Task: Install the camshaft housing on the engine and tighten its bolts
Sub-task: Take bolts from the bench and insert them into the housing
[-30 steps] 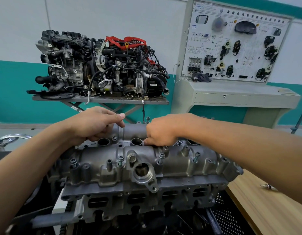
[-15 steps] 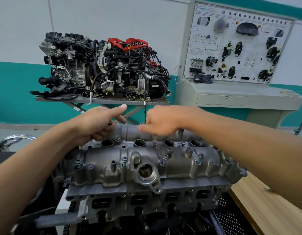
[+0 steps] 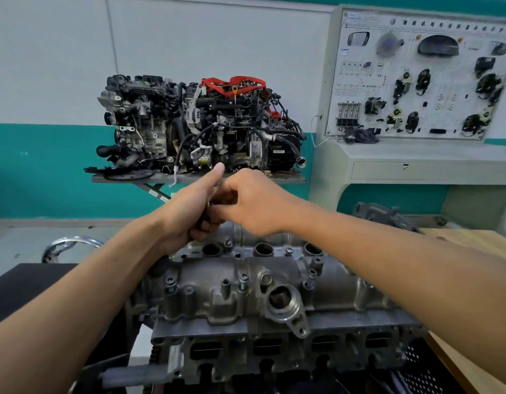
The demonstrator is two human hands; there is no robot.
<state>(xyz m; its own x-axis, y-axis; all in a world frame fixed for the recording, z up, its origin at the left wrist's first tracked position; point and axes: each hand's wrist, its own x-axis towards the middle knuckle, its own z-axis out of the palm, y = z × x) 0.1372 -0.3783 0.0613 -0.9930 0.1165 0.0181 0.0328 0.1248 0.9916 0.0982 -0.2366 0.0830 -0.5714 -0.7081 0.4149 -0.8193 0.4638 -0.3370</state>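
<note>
While the left hand grips dark bolts, it seems, and the right hand pinches at them, one could slip into an open bore of the camshaft housing just below.

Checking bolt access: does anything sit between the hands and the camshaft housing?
Nothing visible does. The left hand, gripping a small dark item, and the right hand meet over the far edge of the camshaft housing; its near bolts stand uncovered.
</note>
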